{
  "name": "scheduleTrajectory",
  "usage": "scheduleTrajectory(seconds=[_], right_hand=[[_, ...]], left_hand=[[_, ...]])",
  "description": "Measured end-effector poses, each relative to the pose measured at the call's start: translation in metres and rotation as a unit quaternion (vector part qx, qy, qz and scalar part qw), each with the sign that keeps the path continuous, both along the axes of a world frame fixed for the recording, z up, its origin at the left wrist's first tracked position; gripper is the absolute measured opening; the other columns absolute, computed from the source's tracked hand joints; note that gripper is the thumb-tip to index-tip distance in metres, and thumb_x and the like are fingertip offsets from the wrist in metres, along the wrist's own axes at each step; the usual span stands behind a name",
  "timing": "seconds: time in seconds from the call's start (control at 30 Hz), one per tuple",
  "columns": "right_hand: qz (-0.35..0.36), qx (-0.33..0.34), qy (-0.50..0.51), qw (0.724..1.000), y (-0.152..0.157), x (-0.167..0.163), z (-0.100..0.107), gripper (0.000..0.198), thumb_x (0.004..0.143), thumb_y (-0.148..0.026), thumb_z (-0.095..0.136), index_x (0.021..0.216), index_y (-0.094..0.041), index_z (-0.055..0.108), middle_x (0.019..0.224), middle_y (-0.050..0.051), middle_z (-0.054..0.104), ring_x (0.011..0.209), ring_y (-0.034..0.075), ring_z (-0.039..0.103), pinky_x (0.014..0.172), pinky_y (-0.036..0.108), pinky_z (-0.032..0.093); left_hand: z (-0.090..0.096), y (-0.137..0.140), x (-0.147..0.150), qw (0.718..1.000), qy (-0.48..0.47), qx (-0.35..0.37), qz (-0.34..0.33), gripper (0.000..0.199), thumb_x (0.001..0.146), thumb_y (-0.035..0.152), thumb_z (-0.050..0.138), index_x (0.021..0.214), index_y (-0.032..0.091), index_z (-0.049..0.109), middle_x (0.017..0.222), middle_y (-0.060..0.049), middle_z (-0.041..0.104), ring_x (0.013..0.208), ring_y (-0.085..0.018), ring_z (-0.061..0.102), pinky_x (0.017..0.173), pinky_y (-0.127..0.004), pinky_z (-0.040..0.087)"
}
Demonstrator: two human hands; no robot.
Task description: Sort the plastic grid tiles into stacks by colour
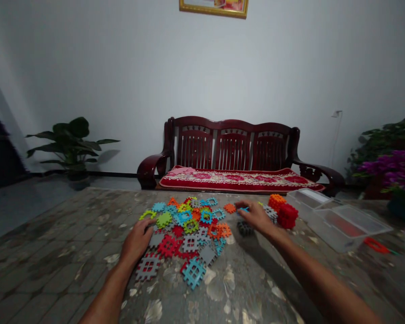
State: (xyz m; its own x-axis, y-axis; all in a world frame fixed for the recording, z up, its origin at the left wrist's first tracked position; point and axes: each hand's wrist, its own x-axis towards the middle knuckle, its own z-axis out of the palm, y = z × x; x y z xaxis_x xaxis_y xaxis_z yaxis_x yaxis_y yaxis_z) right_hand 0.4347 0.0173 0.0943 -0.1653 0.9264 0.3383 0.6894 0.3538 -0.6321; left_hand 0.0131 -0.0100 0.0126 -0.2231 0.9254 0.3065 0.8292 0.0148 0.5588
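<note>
A heap of flat, toothed plastic tiles (pixel 189 229) in grey, red, blue, green and orange lies spread on the table (pixel 70 252). My left hand (pixel 137 240) rests on the heap's left edge, fingers on a grey tile. My right hand (pixel 256 216) reaches to the heap's right side and pinches a small blue tile (pixel 245 209) near an orange one (pixel 229 208). A small dark grey cube (pixel 245 228) sits just under that hand. An orange cube (pixel 276 201), a red cube (pixel 287 216) and a grey piece (pixel 271 213) stand to its right.
A clear plastic box (pixel 340 222) with its lid stands at the right, a red ring-shaped piece (pixel 374 245) beside it. Beyond the table are a dark wooden bench (pixel 236 157) with a red cushion, a potted plant (pixel 70 144) left and purple flowers (pixel 394 168) right.
</note>
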Motion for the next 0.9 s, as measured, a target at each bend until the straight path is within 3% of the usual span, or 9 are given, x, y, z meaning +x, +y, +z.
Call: scheduleTrajectory(seconds=[0.1, 0.3, 0.4, 0.53, 0.63, 0.73, 0.9], right_hand=[[0.069, -0.019, -0.038, 0.997, -0.007, -0.056, -0.015, 0.034, 0.076, -0.017, 0.058, 0.106, -0.02, 0.074, 0.11, 0.006, 0.076, 0.106, 0.024, 0.068, 0.097, 0.039, 0.05], [0.083, 0.004, -0.166, 0.983, 0.004, -0.126, -0.018, 0.039, 0.08, -0.017, 0.059, 0.118, -0.024, 0.07, 0.124, 0.006, 0.07, 0.118, 0.025, 0.058, 0.103, 0.039, 0.041], [0.077, 0.003, -0.211, 0.974, 0.012, -0.139, -0.018, 0.033, 0.082, -0.019, 0.058, 0.112, -0.023, 0.071, 0.117, 0.006, 0.072, 0.113, 0.024, 0.057, 0.096, 0.034, 0.041], [0.061, -0.014, -0.218, 0.974, 0.015, -0.139, -0.025, 0.02, 0.085, -0.019, 0.054, 0.089, -0.019, 0.074, 0.093, 0.007, 0.073, 0.093, 0.02, 0.061, 0.083, 0.03, 0.042], [0.062, -0.013, -0.199, 0.978, 0.007, -0.138, -0.03, 0.025, 0.09, -0.022, 0.05, 0.098, -0.02, 0.074, 0.099, 0.007, 0.073, 0.094, 0.019, 0.061, 0.083, 0.029, 0.042], [0.087, 0.016, -0.148, 0.985, -0.011, -0.147, -0.032, 0.03, 0.089, -0.026, 0.054, 0.114, -0.022, 0.07, 0.113, 0.006, 0.071, 0.105, 0.02, 0.059, 0.093, 0.03, 0.041], [0.149, 0.048, -0.169, 0.973, -0.049, -0.186, -0.025, 0.026, 0.086, -0.037, 0.062, 0.108, -0.024, 0.069, 0.107, 0.006, 0.07, 0.107, 0.025, 0.056, 0.095, 0.039, 0.039]], left_hand=[[-0.001, -0.001, 0.001, 1.0, -0.007, 0.012, -0.001, 0.043, 0.085, 0.027, 0.039, 0.11, 0.02, 0.073, 0.13, -0.009, 0.068, 0.125, -0.022, 0.06, 0.111, -0.037, 0.042], [0.0, -0.002, 0.001, 0.999, -0.029, 0.025, -0.005, 0.042, 0.083, 0.018, 0.041, 0.109, 0.021, 0.073, 0.128, -0.008, 0.069, 0.125, -0.021, 0.061, 0.11, -0.036, 0.044], [0.0, -0.003, 0.001, 0.999, -0.035, 0.025, -0.004, 0.043, 0.081, 0.013, 0.042, 0.109, 0.02, 0.074, 0.127, -0.008, 0.07, 0.123, -0.021, 0.062, 0.11, -0.036, 0.044], [0.002, -0.004, 0.003, 0.998, -0.049, 0.029, 0.004, 0.045, 0.08, 0.009, 0.041, 0.107, 0.018, 0.075, 0.128, -0.009, 0.07, 0.123, -0.022, 0.062, 0.111, -0.037, 0.044], [0.005, -0.005, 0.005, 0.998, -0.058, 0.028, 0.006, 0.042, 0.083, 0.011, 0.041, 0.107, 0.018, 0.075, 0.125, -0.009, 0.071, 0.121, -0.022, 0.063, 0.109, -0.038, 0.045], [0.007, -0.007, 0.008, 0.998, -0.055, 0.022, 0.001, 0.04, 0.088, 0.018, 0.04, 0.11, 0.016, 0.073, 0.125, -0.011, 0.07, 0.12, -0.021, 0.063, 0.107, -0.036, 0.045], [0.006, -0.008, 0.008, 0.998, -0.048, 0.027, -0.005, 0.038, 0.091, 0.026, 0.04, 0.112, 0.022, 0.071, 0.125, -0.007, 0.07, 0.117, -0.02, 0.064, 0.105, -0.034, 0.046]])
